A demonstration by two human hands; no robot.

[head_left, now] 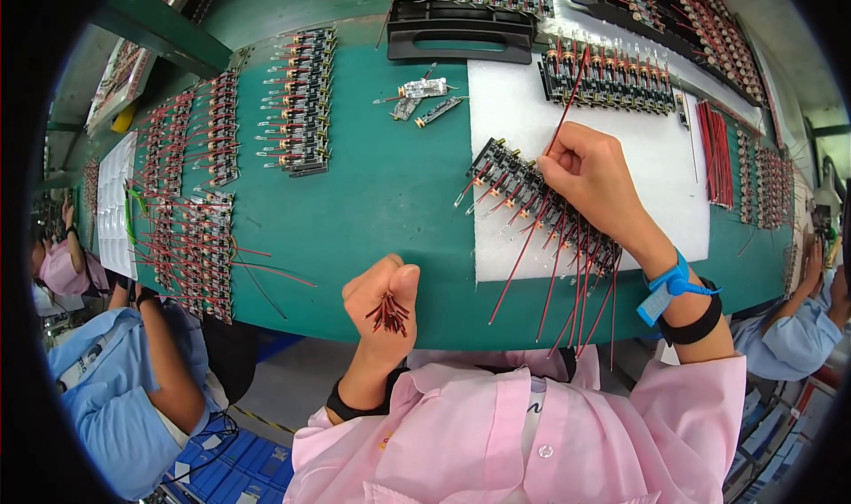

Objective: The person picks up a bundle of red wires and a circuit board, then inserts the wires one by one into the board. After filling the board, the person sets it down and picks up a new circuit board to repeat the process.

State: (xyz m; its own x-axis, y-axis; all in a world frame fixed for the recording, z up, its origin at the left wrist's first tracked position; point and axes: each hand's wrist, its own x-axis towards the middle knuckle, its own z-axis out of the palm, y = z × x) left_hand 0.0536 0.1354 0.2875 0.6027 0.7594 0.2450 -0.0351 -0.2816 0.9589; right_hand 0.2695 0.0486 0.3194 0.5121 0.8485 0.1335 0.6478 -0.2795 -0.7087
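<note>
My left hand (pixel 374 289) is closed in a fist around a bundle of thin red wires (pixel 388 316), their ends fanning out toward me. In a pinch, my right hand (pixel 596 178) grips a single red wire (pixel 573 92) that sticks up past the fingers. Right below those fingers lies a slanted row of small black circuit boards (pixel 514 178) with clear LEDs. Several long red wires trail from this row over the near table edge. The row rests on a white foam sheet (pixel 505 105); my right hand hides part of its upper side.
A second board row (pixel 607 77) is at the foam's far side, beside a black tray (pixel 461 39). Loose red wires (pixel 714 154) lie to the right. More board rows (pixel 301 101) and a few loose parts (pixel 424 89) occupy the green table (pixel 381 203). Co-workers sit on both sides.
</note>
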